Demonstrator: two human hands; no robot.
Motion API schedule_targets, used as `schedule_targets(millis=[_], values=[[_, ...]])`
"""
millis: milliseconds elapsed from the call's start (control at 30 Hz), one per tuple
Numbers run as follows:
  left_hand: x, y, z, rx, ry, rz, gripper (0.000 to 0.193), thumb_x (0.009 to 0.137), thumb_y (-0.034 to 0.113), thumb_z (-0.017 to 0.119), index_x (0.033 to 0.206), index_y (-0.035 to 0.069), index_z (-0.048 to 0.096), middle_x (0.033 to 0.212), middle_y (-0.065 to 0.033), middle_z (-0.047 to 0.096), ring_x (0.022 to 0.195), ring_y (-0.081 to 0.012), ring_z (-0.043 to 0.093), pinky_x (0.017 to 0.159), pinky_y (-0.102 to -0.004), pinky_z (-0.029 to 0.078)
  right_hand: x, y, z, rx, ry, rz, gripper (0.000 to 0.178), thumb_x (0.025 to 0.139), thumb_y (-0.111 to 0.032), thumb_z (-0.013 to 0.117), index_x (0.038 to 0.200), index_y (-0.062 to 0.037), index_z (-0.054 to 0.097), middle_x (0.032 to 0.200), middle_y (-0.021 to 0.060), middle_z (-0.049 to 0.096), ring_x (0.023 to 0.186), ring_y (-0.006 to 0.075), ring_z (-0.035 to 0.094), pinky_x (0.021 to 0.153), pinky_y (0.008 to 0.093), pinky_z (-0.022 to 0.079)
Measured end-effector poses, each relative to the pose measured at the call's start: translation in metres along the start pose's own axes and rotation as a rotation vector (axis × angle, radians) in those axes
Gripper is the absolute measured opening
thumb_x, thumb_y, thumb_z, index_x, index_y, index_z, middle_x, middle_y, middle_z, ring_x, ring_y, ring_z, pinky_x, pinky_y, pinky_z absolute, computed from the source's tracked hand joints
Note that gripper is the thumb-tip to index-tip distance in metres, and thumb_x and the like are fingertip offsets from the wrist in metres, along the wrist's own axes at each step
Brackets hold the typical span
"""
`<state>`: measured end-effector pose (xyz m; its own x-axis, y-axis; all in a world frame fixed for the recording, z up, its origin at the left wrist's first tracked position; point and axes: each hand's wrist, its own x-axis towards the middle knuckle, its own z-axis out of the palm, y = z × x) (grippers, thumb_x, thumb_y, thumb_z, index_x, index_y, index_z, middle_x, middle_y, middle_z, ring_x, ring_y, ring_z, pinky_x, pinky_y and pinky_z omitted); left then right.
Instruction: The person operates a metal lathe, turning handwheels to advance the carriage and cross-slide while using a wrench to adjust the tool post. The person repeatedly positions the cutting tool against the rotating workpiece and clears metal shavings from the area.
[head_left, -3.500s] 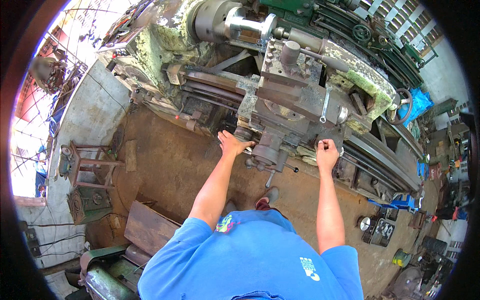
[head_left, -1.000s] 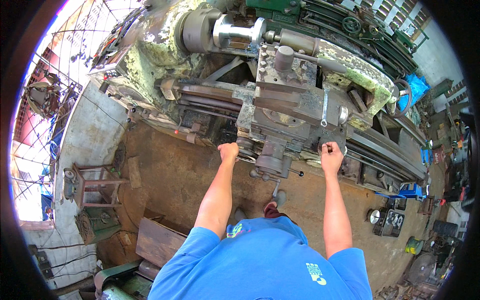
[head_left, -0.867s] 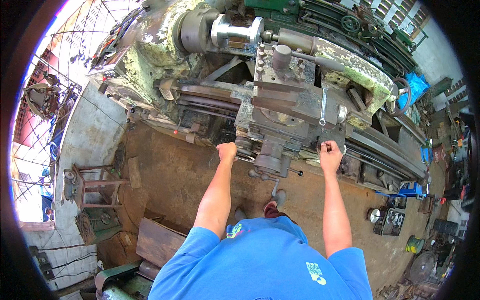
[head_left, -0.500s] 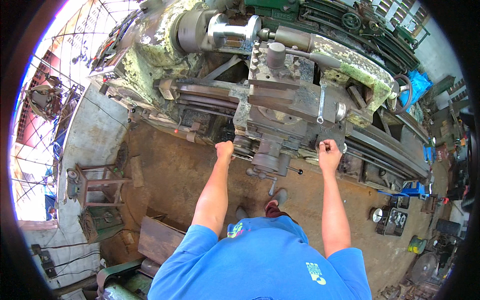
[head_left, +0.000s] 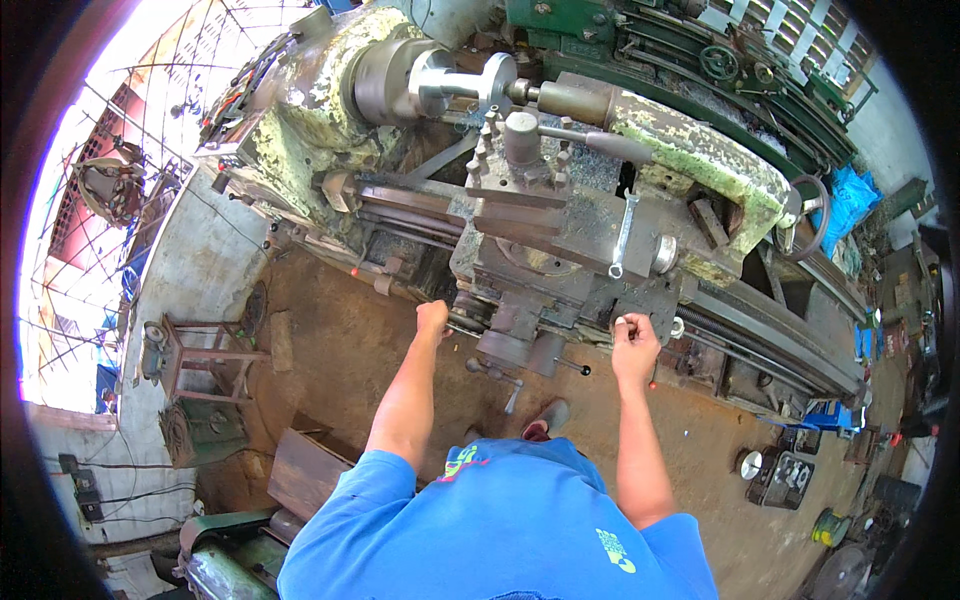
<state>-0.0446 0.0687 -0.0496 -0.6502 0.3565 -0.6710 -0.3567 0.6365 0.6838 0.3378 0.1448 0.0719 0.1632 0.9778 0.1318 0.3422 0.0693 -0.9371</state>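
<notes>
A large worn metal lathe stands before me. Its chuck [head_left: 383, 88] holds a shiny, spool-like metal workpiece [head_left: 462, 84], whose far end meets the tailstock [head_left: 575, 100]. My left hand [head_left: 432, 318] is closed round a thin metal handle [head_left: 464, 331] at the carriage's front left. At the right side of the carriage, my right hand [head_left: 636, 347] has its fingers pinched together; they hide whatever they grip. Between and beyond my hands is the tool post [head_left: 520, 140] with its long clamping lever [head_left: 610, 145]. A spanner [head_left: 625, 235] lies on the slide near my right hand.
Behind stands a green lathe [head_left: 650, 75]. The tailstock handwheel [head_left: 803, 217] and a blue plastic bag [head_left: 850, 205] are at the right. A ball-ended lever [head_left: 572, 367] juts toward me. On the floor are a wooden stool [head_left: 212, 358] and a tray of parts [head_left: 785, 480].
The tool post and carriage sit slightly further left relative to the workpiece, and both hands have shifted left with them. My whole view has also shifted a little.
</notes>
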Motion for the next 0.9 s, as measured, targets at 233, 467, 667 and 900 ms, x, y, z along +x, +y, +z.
schedule_targets(millis=[233, 467, 667, 900], values=[[-0.03, 0.008, 0.016, 0.144, 0.232, 0.018, 0.069, 0.086, 0.027, 0.062, 0.133, -0.007, 0.025, 0.078, -0.0137, 0.058, 0.055, -0.0229, 0.055, 0.049, -0.0393, 0.048, 0.0, -0.012, -0.005, -0.036, -0.11, -0.093, 0.007, 0.083, -0.007, 0.069, 0.083, -0.0024, 0.063, 0.06, 0.0024, 0.057, 0.055, 0.009, 0.051, 0.053, 0.0269, 0.042], [-0.067, 0.02, 0.032, 0.379, 0.295, 0.08, 0.093, 0.08, 0.019, 0.059, 0.145, -0.017, 0.002, 0.104, -0.0311, 0.065, 0.077, -0.0351, 0.07, 0.065, -0.0411, 0.057, 0.002, -0.021, -0.007, -0.075, -0.144, -0.118, 0.007, 0.083, -0.007, 0.069, 0.082, -0.0022, 0.063, 0.061, 0.0042, 0.058, 0.053, 0.0105, 0.052, 0.052, 0.0278, 0.043], [-0.064, 0.024, 0.03, 0.414, 0.293, 0.081, 0.087, 0.08, 0.016, 0.054, 0.142, -0.02, 0.006, 0.108, -0.0327, 0.064, 0.084, -0.0384, 0.07, 0.071, -0.0419, 0.058, 0.004, -0.017, -0.003, -0.065, -0.121, -0.075, 0.008, 0.083, -0.007, 0.069, 0.081, -0.0017, 0.063, 0.061, 0.0044, 0.059, 0.053, 0.011, 0.052, 0.053, 0.028, 0.043], [-0.067, 0.022, 0.027, 0.403, 0.259, 0.096, 0.081, 0.081, 0.021, 0.054, 0.138, -0.023, 0.018, 0.113, -0.0358, 0.061, 0.096, -0.0394, 0.068, 0.084, -0.041, 0.054, 0.006, -0.009, 0.001, -0.071, -0.119, -0.028, 0.008, 0.083, -0.007, 0.069, 0.084, -0.0013, 0.064, 0.06, 0.0038, 0.059, 0.054, 0.0099, 0.052, 0.052, 0.0271, 0.042]])
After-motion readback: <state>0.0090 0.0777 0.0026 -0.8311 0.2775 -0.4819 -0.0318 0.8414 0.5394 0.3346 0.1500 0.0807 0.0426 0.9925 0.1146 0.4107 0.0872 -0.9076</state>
